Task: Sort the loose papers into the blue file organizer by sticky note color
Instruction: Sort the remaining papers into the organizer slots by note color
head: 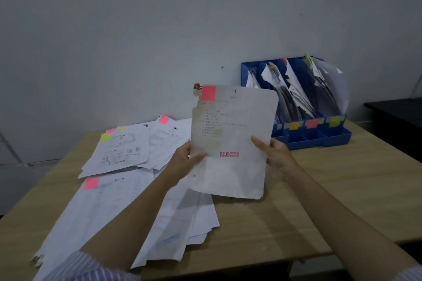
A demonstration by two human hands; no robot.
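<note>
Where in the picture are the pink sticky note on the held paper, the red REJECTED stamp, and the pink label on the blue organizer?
pink sticky note (208,93), head view, centre of the note.
REJECTED stamp (229,154), head view, middle of the word.
pink label (312,123), head view, centre of the tab on the organizer's front.

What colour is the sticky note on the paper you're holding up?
Pink. The sticky note sits at the held paper's top left corner, clearest in the head view.

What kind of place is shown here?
Probably a plain office or back room: a wooden desk against a bare wall, loose papers with sticky notes, and a blue file organizer.
</note>
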